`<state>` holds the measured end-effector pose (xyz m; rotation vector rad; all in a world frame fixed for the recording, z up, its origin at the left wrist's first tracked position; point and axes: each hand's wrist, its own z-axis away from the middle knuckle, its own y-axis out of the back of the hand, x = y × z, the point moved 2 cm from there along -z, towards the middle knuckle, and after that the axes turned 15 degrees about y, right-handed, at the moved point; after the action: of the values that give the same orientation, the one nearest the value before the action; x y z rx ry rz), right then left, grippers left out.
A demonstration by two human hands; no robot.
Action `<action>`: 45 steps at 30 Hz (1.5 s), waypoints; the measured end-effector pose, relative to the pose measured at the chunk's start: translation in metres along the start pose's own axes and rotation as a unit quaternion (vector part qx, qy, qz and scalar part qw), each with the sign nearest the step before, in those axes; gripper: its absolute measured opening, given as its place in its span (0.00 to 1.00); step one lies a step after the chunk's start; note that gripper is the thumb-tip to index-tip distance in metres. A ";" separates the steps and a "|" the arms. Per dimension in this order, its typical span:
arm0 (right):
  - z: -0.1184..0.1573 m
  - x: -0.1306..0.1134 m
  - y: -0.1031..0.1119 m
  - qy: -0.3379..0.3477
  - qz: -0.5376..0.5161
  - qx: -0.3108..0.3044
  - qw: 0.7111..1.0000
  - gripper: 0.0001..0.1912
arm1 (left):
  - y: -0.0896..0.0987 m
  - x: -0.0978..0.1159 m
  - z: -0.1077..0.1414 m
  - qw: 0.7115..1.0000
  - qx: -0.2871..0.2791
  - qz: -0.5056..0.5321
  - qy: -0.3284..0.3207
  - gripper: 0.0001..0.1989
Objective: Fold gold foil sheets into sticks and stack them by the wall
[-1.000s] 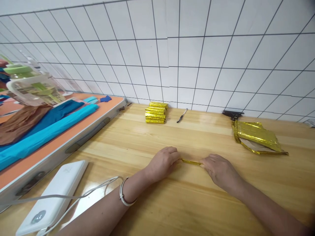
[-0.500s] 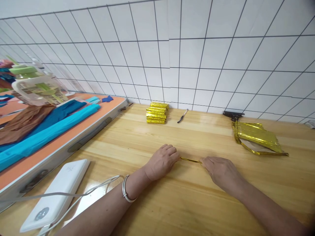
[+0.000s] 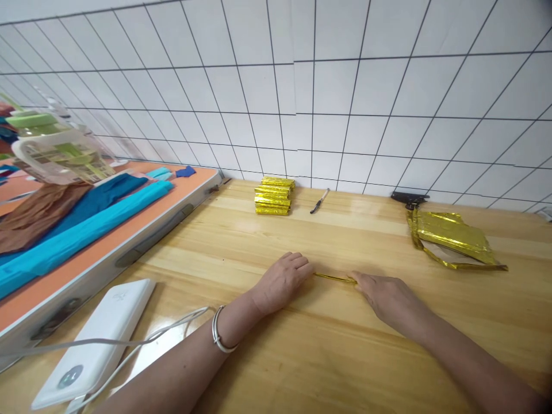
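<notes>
A narrow gold foil strip (image 3: pixel 335 277) runs between my two hands, just above or on the wooden tabletop. My left hand (image 3: pixel 284 282), with a silver bangle on its wrist, is closed on the strip's left end. At the other end, my right hand (image 3: pixel 382 293) pinches the strip between thumb and fingers. Both ends disappear inside the fingers. Beyond my hands lies a stack of gold foil rolls or folded strips (image 3: pixel 275 196). To the right rests a flat pack of gold foil (image 3: pixel 457 234), with a long strip trailing around it.
A pen (image 3: pixel 319 201) and a black clip-like tool (image 3: pixel 409 199) lie near the tiled wall. At left are a white power bank (image 3: pixel 97 339) with cables, and an orange board (image 3: pixel 190 187) bearing blue cloth (image 3: pixel 86 224), brown cloth (image 3: pixel 38 215) and a green-lidded jug (image 3: pixel 64 149).
The strip between my hands shows slightly longer, and my right fingers have shifted a little on it. The whole view has moved slightly.
</notes>
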<state>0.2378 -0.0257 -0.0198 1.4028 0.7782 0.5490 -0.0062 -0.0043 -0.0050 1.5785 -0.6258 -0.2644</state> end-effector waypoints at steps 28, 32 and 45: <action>-0.020 -0.038 0.014 0.093 0.104 0.071 0.988 0.09 | -0.013 0.049 -0.002 0.997 0.036 -0.050 -0.046 0.06; -0.019 -0.035 0.010 0.111 0.062 0.087 0.988 0.12 | -0.011 0.052 -0.002 0.998 0.030 -0.040 -0.048 0.05; -0.019 -0.030 0.010 0.089 0.082 0.081 0.989 0.09 | -0.007 0.039 -0.003 1.000 0.009 -0.026 -0.013 0.05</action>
<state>0.2054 -0.0348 -0.0050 1.5922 0.8707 0.7608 0.0288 -0.0220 -0.0036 1.6116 -0.6093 -0.3210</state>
